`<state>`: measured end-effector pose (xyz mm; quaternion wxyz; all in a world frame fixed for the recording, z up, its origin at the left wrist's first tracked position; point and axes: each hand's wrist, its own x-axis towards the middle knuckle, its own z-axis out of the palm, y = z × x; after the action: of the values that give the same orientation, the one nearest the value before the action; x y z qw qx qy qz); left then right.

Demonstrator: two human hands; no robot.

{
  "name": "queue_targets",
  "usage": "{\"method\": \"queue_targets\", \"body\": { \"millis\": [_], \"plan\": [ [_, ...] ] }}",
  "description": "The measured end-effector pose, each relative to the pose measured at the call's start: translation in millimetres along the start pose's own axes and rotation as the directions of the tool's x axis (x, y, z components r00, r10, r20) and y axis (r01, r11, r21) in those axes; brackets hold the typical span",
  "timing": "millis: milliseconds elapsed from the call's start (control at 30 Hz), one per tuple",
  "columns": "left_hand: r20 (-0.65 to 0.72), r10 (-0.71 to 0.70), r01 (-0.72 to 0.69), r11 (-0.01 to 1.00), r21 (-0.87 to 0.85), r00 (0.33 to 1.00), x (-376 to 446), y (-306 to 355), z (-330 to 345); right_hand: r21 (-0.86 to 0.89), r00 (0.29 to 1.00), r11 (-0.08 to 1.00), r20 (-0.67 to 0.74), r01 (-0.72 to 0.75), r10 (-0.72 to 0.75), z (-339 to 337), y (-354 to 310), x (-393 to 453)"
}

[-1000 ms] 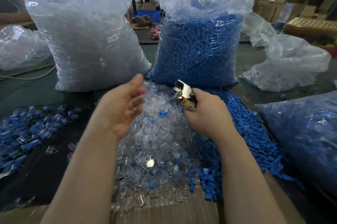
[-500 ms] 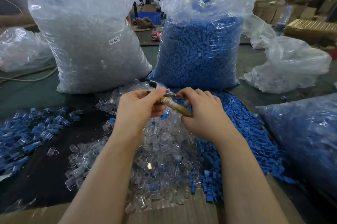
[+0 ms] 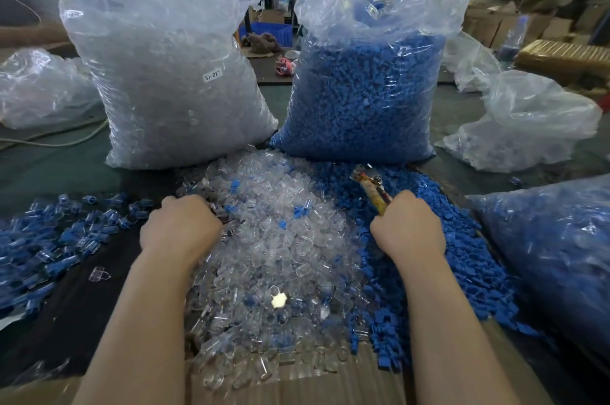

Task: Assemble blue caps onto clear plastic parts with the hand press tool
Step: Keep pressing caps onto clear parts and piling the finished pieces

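Observation:
A heap of clear plastic parts (image 3: pixel 280 249) lies in front of me, and a heap of loose blue caps (image 3: pixel 462 256) borders it on the right. My left hand (image 3: pixel 180 229) is knuckles-up at the left edge of the clear heap, its fingers curled down into the parts; what they hold is hidden. My right hand (image 3: pixel 407 229) grips the yellowish handle of the hand press tool (image 3: pixel 371 186), whose metal head points up and away over the blue caps.
Two tall plastic bags stand behind the heaps: clear parts (image 3: pixel 165 74) on the left, blue caps (image 3: pixel 366 91) on the right. Assembled blue-and-clear pieces (image 3: pixel 59 239) are spread at the left. Another bag of blue pieces (image 3: pixel 561 256) lies at the right. Cardboard (image 3: pixel 297 385) is at the near edge.
My hands met at the tool half a second ago and have since parted. The left hand dropped to the clear heap; the right hand moved right and down with the tool.

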<state>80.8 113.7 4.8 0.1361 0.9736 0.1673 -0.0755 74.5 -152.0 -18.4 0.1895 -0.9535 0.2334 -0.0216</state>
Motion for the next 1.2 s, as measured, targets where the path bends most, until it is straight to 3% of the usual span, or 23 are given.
{"method": "queue_targets", "body": {
  "millis": [133, 400, 633, 800, 1033, 1200],
  "plan": [
    [0.038, 0.073, -0.068, 0.991, -0.115, 0.997, -2, 2, 5, -0.042, 0.999, 0.999, 0.029, 0.022, -0.021, 3, -3, -2],
    [-0.091, 0.108, -0.127, 0.96, -0.248, 0.99, -3, 7, 12, -0.004, 0.999, 0.999, -0.014, 0.04, -0.04, 5, -3, -3],
    [-0.039, 0.132, -0.137, 0.969, -0.205, 0.99, -3, 8, 12, -0.031, 0.996, 0.996, -0.025, 0.089, -0.09, 6, -3, 0],
    [-0.072, 0.136, -0.151, 0.95, -0.274, 0.988, -3, 10, 14, -0.031, 0.996, 0.996, -0.024, 0.082, -0.082, 6, -4, 0],
    [-0.152, 0.191, -0.239, 0.866, -0.44, 0.97, -7, 20, 15, -0.026, 0.997, 0.996, -0.004, 0.082, -0.082, 8, -6, 1],
    [-0.198, 0.236, -0.304, 0.82, -0.485, 0.951, -12, 31, 15, 0.049, 0.992, 0.993, -0.074, 0.105, -0.101, 9, -7, 2]
  ]
}}
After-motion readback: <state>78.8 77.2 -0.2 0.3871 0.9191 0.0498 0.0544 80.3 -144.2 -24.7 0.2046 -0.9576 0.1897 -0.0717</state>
